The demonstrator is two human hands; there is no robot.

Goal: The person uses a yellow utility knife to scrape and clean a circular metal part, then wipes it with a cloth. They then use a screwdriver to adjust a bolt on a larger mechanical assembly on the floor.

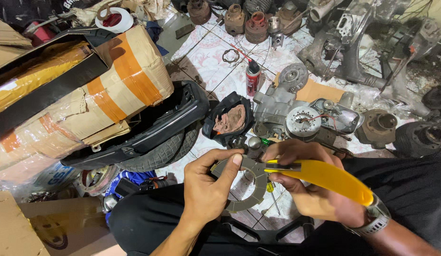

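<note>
Head view showed the left hand (207,189) pinching a grey ring gasket (251,187) above the lap — the right hand (306,187) gripped a yellow utility knife (324,176), blade laid flat on it; short, shallow strokes away from the thumb seemed wisest.

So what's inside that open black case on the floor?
Inside the black case lies a crumpled pinkish-brown rag. Anything beneath the rag is covered, so it cannot be seen.

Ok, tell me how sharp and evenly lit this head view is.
Head view: the left hand, grey ring gasket and yellow knife in the right hand are sharp and brightly lit; the tiled floor glares pale; the top right corner falls dark; wide-lens bending shows at the edges.
</note>
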